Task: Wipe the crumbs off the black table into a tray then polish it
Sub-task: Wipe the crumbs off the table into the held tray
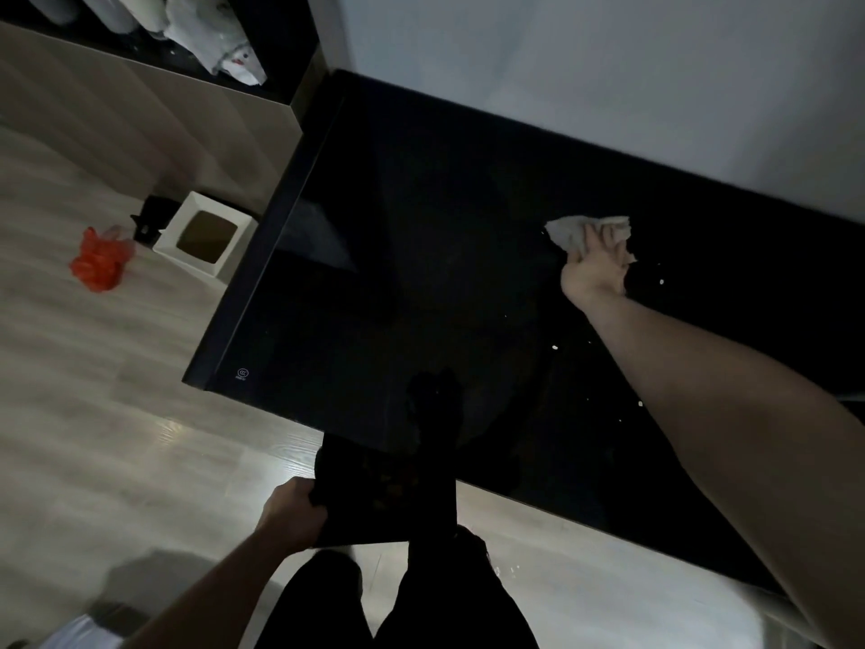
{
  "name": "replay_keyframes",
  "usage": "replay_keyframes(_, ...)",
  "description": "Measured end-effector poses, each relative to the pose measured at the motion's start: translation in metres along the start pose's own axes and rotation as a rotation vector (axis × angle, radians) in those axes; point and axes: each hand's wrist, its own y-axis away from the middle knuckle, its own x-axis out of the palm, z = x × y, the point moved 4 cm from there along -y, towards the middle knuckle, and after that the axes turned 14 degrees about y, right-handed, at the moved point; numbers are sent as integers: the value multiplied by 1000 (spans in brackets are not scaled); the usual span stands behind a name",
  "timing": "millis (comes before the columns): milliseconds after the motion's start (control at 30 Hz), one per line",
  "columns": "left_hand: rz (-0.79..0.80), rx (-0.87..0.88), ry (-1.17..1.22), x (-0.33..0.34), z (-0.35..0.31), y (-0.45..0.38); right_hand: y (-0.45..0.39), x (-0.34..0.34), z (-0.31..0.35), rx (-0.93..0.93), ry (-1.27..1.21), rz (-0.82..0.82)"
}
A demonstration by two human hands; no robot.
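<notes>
On the black table (374, 236), toward its far right side, pale crumbs (555, 347) lie scattered in a loose trail that runs from beside my right hand (597, 269) back toward the near edge, close along my forearm. My right hand rests on a crumpled white cloth (568, 231), fingers spread over it and pressing it to the surface, thumb side toward the table's middle; the arm is stretched out nearly straight across the top. The tray (370, 503) sits at the near edge, down and to the left of the cloth, its far end tucked under or against the table lip; I cannot tell which in this dim light. My left hand (292, 512) grips the tray's left side, fingers curled round its rim, holding it level below the edge. So the crumbs lie between cloth and tray, and I judge the sweep has to come diagonally back toward me and leftward to drop them in.
</notes>
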Motion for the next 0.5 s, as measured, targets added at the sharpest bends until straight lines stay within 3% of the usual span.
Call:
replay_keyframes(100, -7, -1, -3, -2, -2, 1, 5, 6, 42, -81, 40, 21)
replay_keyframes(233, -3, -13, 16, -7, -2, 1, 47, 22, 105, -387, 70, -44)
replay_keyframes(333, 5, -20, 25, -9, -5, 3, 108, 41, 138, -596, -35, -72)
replay_keyframes(500, 16, -22, 31, -13, -10, 6, 233, 83, 144, -803, -241, 66)
